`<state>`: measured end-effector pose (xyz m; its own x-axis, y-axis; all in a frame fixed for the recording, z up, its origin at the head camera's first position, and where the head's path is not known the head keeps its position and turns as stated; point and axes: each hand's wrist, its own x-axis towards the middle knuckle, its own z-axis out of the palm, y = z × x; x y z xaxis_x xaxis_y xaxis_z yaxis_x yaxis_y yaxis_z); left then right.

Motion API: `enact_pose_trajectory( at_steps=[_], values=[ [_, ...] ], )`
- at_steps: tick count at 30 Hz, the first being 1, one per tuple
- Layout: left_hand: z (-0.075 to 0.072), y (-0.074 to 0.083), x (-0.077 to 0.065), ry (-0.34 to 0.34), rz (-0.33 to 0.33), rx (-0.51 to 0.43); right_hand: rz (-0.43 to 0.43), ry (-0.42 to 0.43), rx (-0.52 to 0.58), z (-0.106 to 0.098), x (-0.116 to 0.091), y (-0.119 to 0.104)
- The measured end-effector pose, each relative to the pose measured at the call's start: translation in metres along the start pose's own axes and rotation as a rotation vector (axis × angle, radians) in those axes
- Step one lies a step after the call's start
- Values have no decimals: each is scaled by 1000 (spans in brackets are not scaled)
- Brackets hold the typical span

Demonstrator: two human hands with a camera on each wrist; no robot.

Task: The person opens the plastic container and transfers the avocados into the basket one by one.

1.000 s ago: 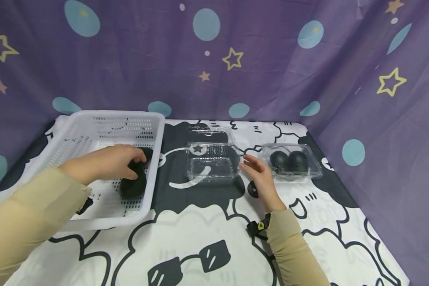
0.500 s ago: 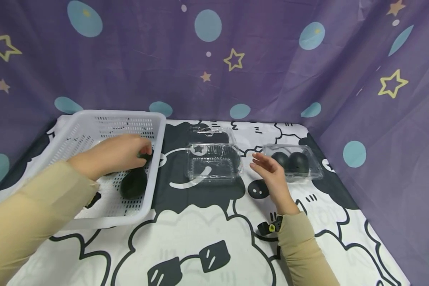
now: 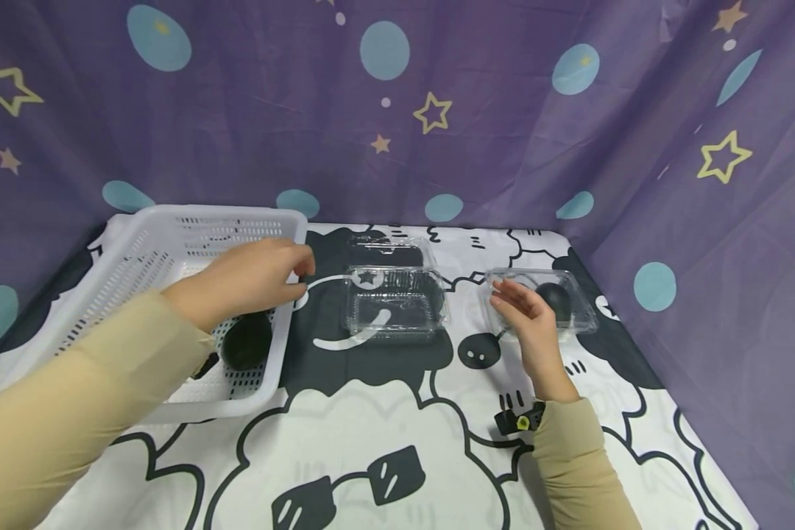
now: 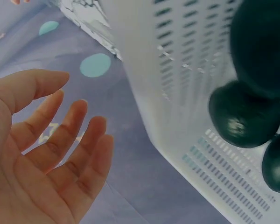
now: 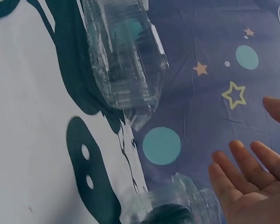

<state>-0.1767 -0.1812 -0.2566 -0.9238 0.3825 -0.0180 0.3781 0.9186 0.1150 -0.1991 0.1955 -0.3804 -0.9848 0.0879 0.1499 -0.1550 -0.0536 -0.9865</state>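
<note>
My left hand [image 3: 255, 280] hovers over the right rim of a white slotted basket [image 3: 202, 412]. In the left wrist view its fingers are spread, with nothing in them. Inside the basket lies a smooth dark green fruit [image 3: 246, 344], avocado-like; several such fruits [image 4: 245, 114] show in the left wrist view. My right hand [image 3: 533, 327], relaxed and holding nothing, overlaps a clear plastic clamshell box [image 3: 581, 313]. One dark fruit [image 3: 556, 300] is visible in that box. In the middle, another clamshell box [image 3: 397, 305] stands with its lid [image 3: 391, 252] raised back, no fruit inside.
A cloth [image 3: 344, 434] with black-and-white cartoon drawings covers the table. Purple curtains [image 3: 503, 147] with stars and blue dots hang behind and to the right. Each wrist wears a dark strapped device [image 3: 520, 419].
My left hand has risen from among the fruits and moved right, to the basket rim. The right hand has drawn away from the middle box to the right, now covering one boxed fruit.
</note>
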Motion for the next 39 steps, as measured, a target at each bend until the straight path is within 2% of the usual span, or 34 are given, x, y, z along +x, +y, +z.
enact_pose_trajectory(
  at_steps=[4, 13, 20, 24, 31, 35, 39],
  values=[
    [-2, 10, 5, 1, 12, -10, -18, 32, 7, -6, 1, -3],
    [0, 33, 14, 2, 49, 3, -62, 156, -64, -20, 4, -7],
    [8, 50, 21, 18, 84, -61, -120, 266, -100, -32, 9, 0],
    [14, 61, 24, 23, 96, -87, -117, 310, -145, -40, 11, 4],
    [23, 79, 30, 39, 116, -122, -147, 431, -87, -59, 19, 8],
    [30, 87, 32, 69, 147, -143, -145, 489, -125, -73, 22, 11],
    [37, 95, 34, 100, 182, -152, -117, 531, -234, -87, 21, 18]
  ],
)
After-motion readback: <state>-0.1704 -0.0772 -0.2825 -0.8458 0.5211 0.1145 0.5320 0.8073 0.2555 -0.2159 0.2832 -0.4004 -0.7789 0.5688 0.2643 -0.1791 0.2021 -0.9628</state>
